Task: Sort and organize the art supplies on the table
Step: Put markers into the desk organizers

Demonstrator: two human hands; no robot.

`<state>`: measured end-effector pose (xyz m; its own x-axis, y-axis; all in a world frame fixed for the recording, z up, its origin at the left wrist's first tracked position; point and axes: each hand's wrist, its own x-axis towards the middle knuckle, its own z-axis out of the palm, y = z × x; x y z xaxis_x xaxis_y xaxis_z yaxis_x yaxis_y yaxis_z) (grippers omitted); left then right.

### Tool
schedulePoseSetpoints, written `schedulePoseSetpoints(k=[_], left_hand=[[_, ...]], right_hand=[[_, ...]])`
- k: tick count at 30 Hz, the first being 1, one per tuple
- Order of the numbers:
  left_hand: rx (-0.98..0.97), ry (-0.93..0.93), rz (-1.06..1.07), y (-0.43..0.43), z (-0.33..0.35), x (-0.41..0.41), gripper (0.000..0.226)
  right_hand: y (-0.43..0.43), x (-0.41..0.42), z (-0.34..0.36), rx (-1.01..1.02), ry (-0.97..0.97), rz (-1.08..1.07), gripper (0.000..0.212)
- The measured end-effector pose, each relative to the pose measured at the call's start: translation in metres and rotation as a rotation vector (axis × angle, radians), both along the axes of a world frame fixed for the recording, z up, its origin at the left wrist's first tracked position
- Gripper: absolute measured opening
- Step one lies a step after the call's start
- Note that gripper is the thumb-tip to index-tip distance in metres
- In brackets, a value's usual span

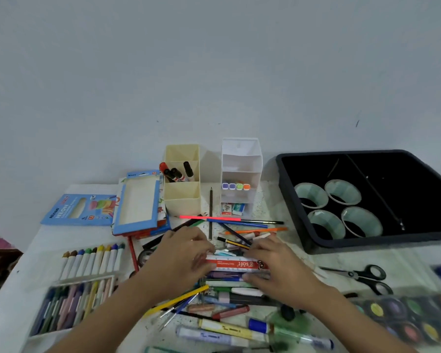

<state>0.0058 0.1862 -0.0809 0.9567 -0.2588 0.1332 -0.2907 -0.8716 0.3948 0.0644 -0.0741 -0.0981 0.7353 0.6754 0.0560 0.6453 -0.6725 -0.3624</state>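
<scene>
Head view. Clock reference: 12 = wall side, 6 = wearer, centre = the ruler.

Ruler: red band printed "soft", white scaled edges. It lies level on top of the loose pile of pencils, pens and brushes in the middle of the table.

Left hand: at the ruler's 9 o'clock end, fingers curled, tips pinching that end. Motion blur softens the contact.

Right hand: at the 3 o'clock end, fingers laid over the far edge, thumb along the near edge, the ruler held between them.

Both forearms enter from 6 o'clock.

Surroundings:
- 12 o'clock: cream organiser, upright, with markers standing in its middle compartment.
- 1 o'clock, just beside it: white tiered organiser, with highlighters in one tier and erasers in the lowest.
- Between organisers and hands: pink pencil, lying crosswise.
- 2 o'clock: black tray holding four pale round cups in a two-by-two block.
- 3 o'clock: scissors, black handles, flat on the table.
- 4 o'clock: paint palette, blurred.
- 9 o'clock: row of crayons.
- 8 o'clock: box of pastels.
- 10 o'clock: blue "Neon" box, lying flat.
- 11 o'clock: open blue box, resting on a stack just beside the cream organiser.
</scene>
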Motion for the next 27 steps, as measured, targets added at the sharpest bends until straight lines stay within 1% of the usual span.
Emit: schedulePoseSetpoints(k=[2,4,5,7,8,11,12,14,15,18,20,24,25,27], left_hand=[[0.085,-0.015,0.026,-0.008,-0.009,-0.007,0.042],[0.124,0.027,0.042,-0.015,-0.013,-0.011,0.051],[0.131,0.055,0.053,-0.017,-0.015,-0.012,0.052],[0.139,0.097,0.071,-0.022,-0.017,-0.015,0.047],[0.14,0.085,0.079,-0.023,-0.018,-0.016,0.044],[0.145,0.079,0.087,-0.029,-0.019,-0.021,0.047],[0.148,0.083,0.088,-0.031,-0.02,-0.023,0.041],[0.135,0.055,0.084,-0.037,-0.022,-0.025,0.028],[0.129,0.041,0.085,-0.04,-0.024,-0.026,0.026],[0.12,0.041,0.113,-0.046,-0.028,-0.027,0.031],[0.123,0.046,0.125,-0.049,-0.03,-0.027,0.036],[0.162,0.05,0.136,-0.057,-0.029,-0.027,0.041],[0.165,0.053,0.135,-0.058,-0.028,-0.026,0.04],[0.163,0.057,0.134,-0.061,-0.025,-0.023,0.038]], right_hand=[[-0.007,-0.004,-0.009,-0.002,-0.034,0.011,0.048],[-0.011,-0.005,-0.014,0.009,-0.067,0.019,0.043],[-0.014,-0.005,-0.014,0.006,-0.073,0.018,0.041],[-0.02,-0.004,-0.013,-0.002,-0.062,0.015,0.038],[-0.023,-0.004,-0.012,-0.023,-0.059,0.013,0.037],[-0.037,-0.005,-0.011,-0.03,-0.074,0.004,0.03],[-0.041,-0.005,-0.011,-0.003,-0.07,-0.004,0.028],[-0.05,-0.004,-0.012,0.053,-0.07,-0.044,0.03],[-0.054,-0.002,-0.015,0.065,-0.084,-0.075,0.029],[-0.065,0.002,-0.018,0.023,-0.115,-0.171,0.014],[-0.069,0.004,-0.019,0.024,-0.119,-0.205,0.009],[-0.076,0.002,-0.018,-0.029,-0.126,-0.249,0.013],[-0.078,0.001,-0.018,-0.049,-0.131,-0.25,0.02],[-0.08,-0.002,-0.017,-0.063,-0.121,-0.213,0.043]])
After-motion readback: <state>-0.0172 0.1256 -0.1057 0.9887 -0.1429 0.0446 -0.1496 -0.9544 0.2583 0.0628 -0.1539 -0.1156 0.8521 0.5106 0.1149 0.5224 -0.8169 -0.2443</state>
